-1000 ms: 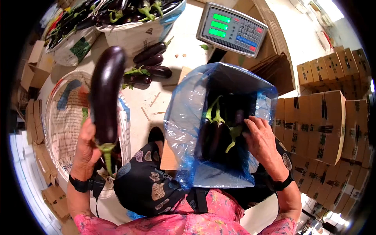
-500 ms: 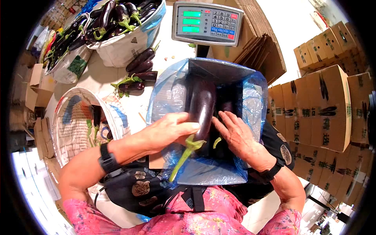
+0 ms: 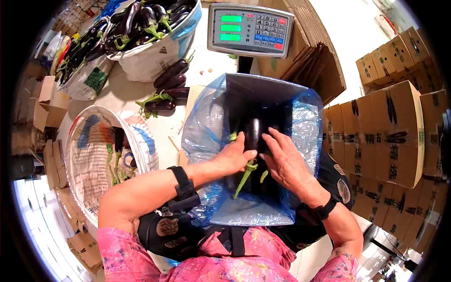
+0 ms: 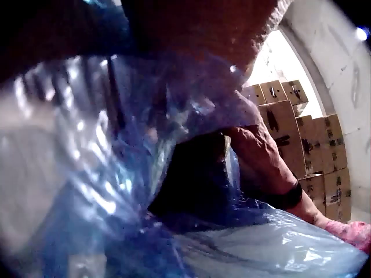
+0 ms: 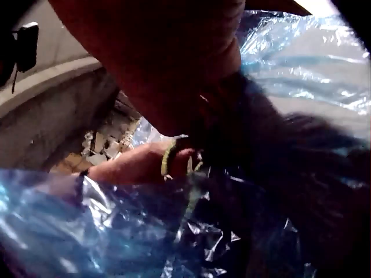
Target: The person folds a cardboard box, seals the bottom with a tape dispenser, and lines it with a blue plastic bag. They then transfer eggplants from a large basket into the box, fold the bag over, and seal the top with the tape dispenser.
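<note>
One blue-lined box (image 3: 256, 214) now has the eggplant (image 3: 254, 133) lower inside than a moment ago, so its placing looks nearly done; the left hand (image 3: 233, 156) grips its stem end, the right hand (image 3: 287, 162) lies alongside, fingers extended.

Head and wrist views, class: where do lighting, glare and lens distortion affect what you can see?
Head view: corners black, outer scene bent, a highlight on the eggplant, deep shadow inside the box; left wrist view: white glare streaks across the blue plastic; right wrist view: dim, the green stems soft-edged.
</note>
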`<state>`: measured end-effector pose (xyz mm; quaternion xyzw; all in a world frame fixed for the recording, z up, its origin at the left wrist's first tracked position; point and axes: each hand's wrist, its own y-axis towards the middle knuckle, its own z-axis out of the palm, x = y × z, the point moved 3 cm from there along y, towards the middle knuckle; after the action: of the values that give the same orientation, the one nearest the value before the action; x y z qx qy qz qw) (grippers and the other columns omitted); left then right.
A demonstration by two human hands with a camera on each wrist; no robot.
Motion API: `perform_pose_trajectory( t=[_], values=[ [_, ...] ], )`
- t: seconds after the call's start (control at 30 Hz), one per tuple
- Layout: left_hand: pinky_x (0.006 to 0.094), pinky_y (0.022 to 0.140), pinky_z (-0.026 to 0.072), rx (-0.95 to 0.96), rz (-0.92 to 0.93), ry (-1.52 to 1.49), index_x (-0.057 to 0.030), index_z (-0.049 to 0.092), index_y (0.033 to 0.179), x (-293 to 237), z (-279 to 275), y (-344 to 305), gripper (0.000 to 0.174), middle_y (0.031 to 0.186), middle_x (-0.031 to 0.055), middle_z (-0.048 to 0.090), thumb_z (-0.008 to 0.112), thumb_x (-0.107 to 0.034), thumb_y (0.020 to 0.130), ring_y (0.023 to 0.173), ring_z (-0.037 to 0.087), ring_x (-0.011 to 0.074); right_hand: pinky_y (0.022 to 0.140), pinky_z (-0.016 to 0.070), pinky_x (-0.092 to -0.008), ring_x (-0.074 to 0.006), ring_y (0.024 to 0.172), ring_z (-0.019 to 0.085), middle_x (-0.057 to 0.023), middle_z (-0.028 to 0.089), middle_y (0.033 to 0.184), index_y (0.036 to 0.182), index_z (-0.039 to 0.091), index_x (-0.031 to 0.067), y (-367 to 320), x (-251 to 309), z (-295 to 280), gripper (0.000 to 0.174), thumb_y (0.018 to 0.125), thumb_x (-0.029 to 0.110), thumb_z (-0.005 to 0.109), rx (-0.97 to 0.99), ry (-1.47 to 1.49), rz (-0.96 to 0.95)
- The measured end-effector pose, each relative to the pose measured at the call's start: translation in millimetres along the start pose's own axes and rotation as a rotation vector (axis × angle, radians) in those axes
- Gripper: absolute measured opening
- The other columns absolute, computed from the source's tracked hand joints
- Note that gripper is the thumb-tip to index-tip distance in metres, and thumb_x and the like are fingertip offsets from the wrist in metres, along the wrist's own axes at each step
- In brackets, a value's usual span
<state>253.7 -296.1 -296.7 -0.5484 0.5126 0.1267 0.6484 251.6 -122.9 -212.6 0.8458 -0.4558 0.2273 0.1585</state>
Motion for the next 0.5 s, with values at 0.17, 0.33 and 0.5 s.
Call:
perform_pose_trajectory(
  t=[0.17,0.33,0.5],
  values=[
    [0.0401,0.075,0.0572,-0.003,-0.137,0.160,0.0127,0.012,0.146,-20.5,0.5,-8.6,0.085,0.109,0.0312,0.064,0.053,-0.038,0.092,0.070,0.071,0.0319,0.102,0.0363,-0.0464,-0.0346,0.129,0.044,-0.0167,0.043,0.146,0.137,0.049,0.0050,21.9,-2.7,19.9,0.051,0.090,0.021,0.060,-0.010,-0.268,-0.170],
    [0.0412,0.079,0.0560,0.038,-0.097,0.077,0.0187,0.012,0.144,-27.8,-6.7,-9.9,0.079,0.113,0.0381,0.059,0.051,-0.029,0.095,0.075,0.072,0.0330,0.100,0.0388,-0.0449,-0.0356,0.126,0.044,-0.0136,0.041,0.149,0.141,0.046,0.0107,28.8,-6.5,34.4,0.051,0.092,0.021,0.057,0.087,-0.275,-0.084],
    [0.0484,0.077,0.0529,-0.018,0.160,0.346,0.0156,0.039,0.122,-24.0,-10.8,-18.1,0.056,0.095,0.0334,0.064,0.057,-0.028,0.091,0.080,0.068,0.0425,0.099,0.0394,-0.0454,-0.0358,0.125,0.045,-0.0136,0.041,0.148,0.141,0.046,0.0108,29.0,-7.3,35.6,0.051,0.092,0.020,0.058,0.076,-0.250,-0.049]
  ],
)
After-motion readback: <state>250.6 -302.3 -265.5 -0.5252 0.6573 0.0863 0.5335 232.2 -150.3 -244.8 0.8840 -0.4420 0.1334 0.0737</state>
